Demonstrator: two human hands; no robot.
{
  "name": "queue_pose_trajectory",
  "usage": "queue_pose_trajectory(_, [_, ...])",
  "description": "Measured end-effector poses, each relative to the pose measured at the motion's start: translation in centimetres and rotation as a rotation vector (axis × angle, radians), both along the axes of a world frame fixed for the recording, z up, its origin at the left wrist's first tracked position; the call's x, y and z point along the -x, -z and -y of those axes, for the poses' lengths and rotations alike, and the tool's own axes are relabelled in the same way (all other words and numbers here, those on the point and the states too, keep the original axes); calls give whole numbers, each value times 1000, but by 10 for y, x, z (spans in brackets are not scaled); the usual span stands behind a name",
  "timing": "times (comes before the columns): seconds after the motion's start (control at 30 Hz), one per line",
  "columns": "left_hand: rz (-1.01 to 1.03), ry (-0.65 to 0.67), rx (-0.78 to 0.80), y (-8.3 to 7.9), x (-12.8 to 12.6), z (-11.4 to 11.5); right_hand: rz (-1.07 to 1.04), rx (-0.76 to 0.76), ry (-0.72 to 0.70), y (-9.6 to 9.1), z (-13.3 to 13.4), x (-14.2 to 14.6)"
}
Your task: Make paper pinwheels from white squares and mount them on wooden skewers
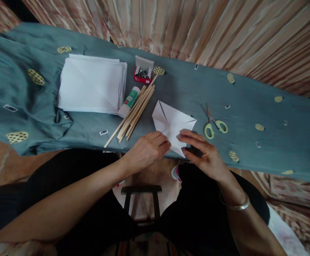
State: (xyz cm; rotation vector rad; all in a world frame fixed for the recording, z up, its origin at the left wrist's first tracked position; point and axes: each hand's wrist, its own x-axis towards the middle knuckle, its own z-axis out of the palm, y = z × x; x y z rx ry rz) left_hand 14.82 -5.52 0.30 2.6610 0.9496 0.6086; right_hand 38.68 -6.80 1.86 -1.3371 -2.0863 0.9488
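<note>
A white sheet of paper (174,128) with folds and creases lies near the front edge of the table, its lower tip pointing toward me. My left hand (151,147) is closed at the paper's lower left edge, fingers and thumb pinched together on it. At the right edge, my right hand (201,151) grips the paper with curved fingers on top and the thumb by the lower tip. What lies under the fingertips is hidden. Just right of the paper are scissors (213,122) with light green handles, blades spread.
A stack of white paper (92,83) lies at left. Beside it are a glue stick (131,99), several thin wooden sticks (137,113) and an open red box of metal clips (143,73). A blue-green patterned cloth (251,110) covers the table; a curtain (171,28) hangs behind.
</note>
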Motion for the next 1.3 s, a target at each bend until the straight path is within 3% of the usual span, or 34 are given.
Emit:
queue_pose_trajectory(0.23, [-54, -5, 13, -2, 0, 4, -194, 93, 59, 1, -4, 9])
queue_pose_trajectory(0.47, [-65, 15, 42, -3, 2, 5, -171, 99, 31, -8, -7, 16])
queue_pose_trajectory(0.77, [-32, 41, 26, -4, 1, 7, -202, 63, 113, 1, -11, 21])
queue_pose_trajectory(1.03, [-2, -19, 89, -1, 3, 6, -106, 11, 256, 7, -14, 32])
queue_pose_trajectory(1.3, [23, -3, 73, 0, 2, 5, 9, -50, 282, 10, -18, 37])
